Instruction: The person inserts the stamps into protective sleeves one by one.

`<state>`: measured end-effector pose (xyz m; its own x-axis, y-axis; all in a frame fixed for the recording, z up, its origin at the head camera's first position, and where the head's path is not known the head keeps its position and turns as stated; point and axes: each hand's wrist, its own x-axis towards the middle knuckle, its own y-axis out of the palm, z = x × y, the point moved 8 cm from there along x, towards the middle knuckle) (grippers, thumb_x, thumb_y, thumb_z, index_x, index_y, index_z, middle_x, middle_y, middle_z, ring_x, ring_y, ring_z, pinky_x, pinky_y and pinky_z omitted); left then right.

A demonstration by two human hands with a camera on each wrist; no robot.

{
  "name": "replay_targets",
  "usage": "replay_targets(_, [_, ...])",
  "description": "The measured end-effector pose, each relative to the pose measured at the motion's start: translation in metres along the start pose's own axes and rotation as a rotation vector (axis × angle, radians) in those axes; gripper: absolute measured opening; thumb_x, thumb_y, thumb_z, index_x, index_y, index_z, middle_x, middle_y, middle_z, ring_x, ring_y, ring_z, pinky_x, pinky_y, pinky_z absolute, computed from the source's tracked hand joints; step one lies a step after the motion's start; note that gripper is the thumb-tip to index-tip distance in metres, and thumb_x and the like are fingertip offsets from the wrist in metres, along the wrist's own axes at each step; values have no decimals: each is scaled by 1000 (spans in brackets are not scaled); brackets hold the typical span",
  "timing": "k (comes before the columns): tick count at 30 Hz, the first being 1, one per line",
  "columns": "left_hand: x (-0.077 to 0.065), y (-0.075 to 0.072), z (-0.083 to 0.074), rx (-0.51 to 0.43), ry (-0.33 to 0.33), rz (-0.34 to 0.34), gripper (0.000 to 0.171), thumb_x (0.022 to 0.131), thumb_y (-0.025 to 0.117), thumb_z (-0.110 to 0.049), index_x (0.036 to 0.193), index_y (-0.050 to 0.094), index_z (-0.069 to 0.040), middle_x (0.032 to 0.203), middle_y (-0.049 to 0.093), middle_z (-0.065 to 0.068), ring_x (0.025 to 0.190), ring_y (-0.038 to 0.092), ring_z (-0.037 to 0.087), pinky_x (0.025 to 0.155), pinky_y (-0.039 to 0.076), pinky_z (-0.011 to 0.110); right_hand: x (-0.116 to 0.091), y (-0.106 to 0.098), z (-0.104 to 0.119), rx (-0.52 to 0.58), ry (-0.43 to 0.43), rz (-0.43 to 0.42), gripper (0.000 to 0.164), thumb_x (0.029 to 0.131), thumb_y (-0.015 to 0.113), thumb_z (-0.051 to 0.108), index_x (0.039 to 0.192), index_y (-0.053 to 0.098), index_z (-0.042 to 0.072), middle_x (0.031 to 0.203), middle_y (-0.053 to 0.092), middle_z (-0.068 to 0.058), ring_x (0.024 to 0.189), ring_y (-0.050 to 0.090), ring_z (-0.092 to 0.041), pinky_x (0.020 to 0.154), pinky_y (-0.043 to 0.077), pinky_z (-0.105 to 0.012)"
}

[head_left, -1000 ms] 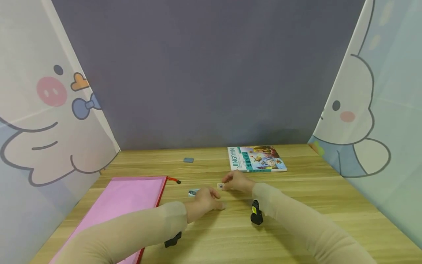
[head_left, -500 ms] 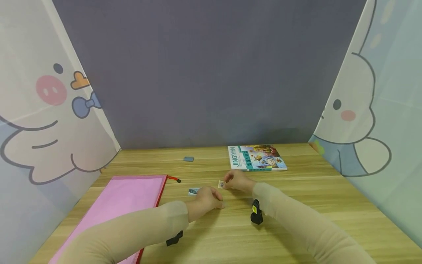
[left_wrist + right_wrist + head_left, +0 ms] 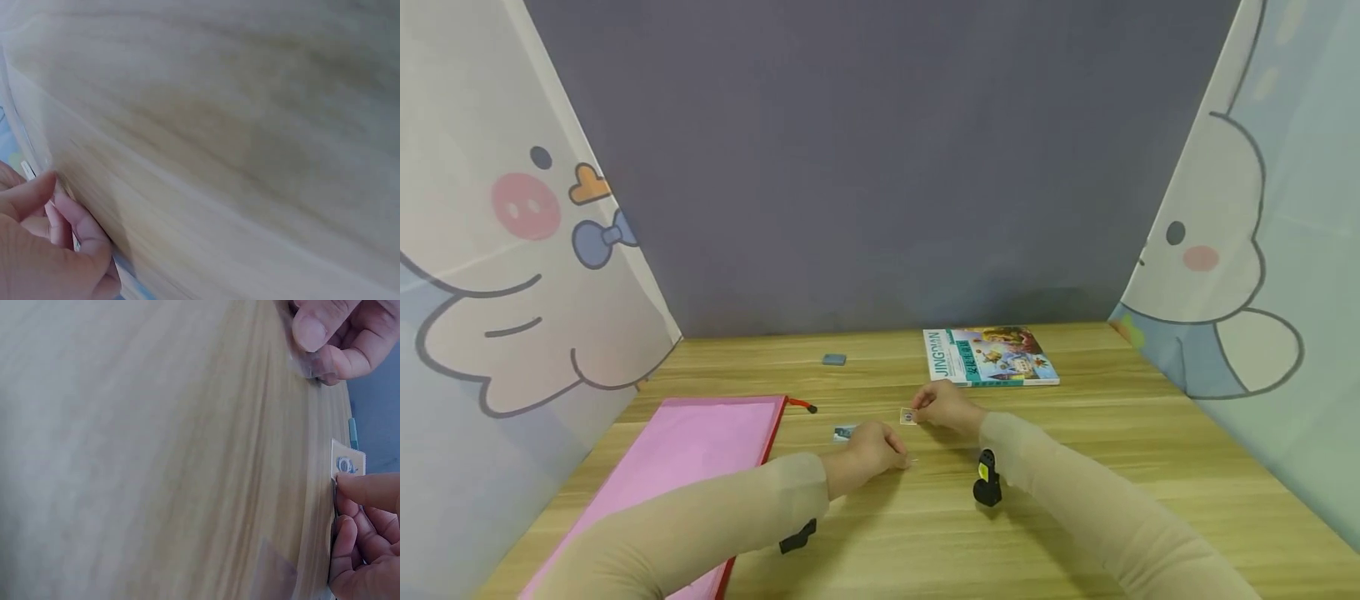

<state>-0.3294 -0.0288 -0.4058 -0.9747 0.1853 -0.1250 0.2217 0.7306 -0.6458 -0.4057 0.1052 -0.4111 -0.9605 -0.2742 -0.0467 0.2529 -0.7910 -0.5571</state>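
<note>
My right hand (image 3: 946, 407) pinches a small pale stamp (image 3: 907, 416) by its right edge. In the right wrist view the stamp (image 3: 347, 460) shows toothed edges and a dark round motif, with the right thumb and fingertips at its lower part. Nearer to me and to the left, my left hand (image 3: 874, 450) pinches a thin piece of clear plastic film (image 3: 306, 364) between thumb and fingers, close over the wooden table. Just behind the left hand lies a small blue-grey picture card or stamp (image 3: 843, 433), partly covered by that hand.
A pink zip folder (image 3: 707, 450) with red edging lies at the left, partly under the left sleeve. A small blue-grey block (image 3: 833, 359) sits farther back. Behind the right hand lies a picture book (image 3: 992, 357). Printed cloth walls and a grey back panel surround the table.
The stamp has been picked up and turned a little in the right fingers. My left thumb and fingers have drawn together on the clear film. The view has shifted slightly.
</note>
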Motion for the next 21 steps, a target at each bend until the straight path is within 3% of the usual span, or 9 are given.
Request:
replay_targets(6, [1,2,-1,-135,27,100,12,80,76,0,79,63,-1,75,60,5,68,54,15,61,49,21,1,-1,-3,77,29,28,8,86,66,-1,93,67,2,81,61,-5,68,50,-13,57,43,-22])
replay_targets(11, [6,6,-1,-193,38,174,11,83,73,-1,85,62,-1,74,59,3,66,56,12,60,53,21,0,-3,-2,104,24,34,10,89,62,-1,97,68,0,82,61,-6,64,47,-13,53,39,-21])
replay_targets(15, [9,4,2,-198,33,191,9,86,70,-2,92,65,1,80,64,5,66,58,12,58,55,20,-2,-4,0,127,33,29,14,89,60,0,102,67,-2,82,60,-5,65,49,-13,53,40,-21])
replay_targets(21, [14,0,3,-278,35,205,10,88,68,-2,97,69,3,95,70,9,73,62,13,65,59,25,-5,-6,1,221,81,8,20,92,57,-2,110,63,-4,83,59,-6,68,52,-14,55,43,-22])
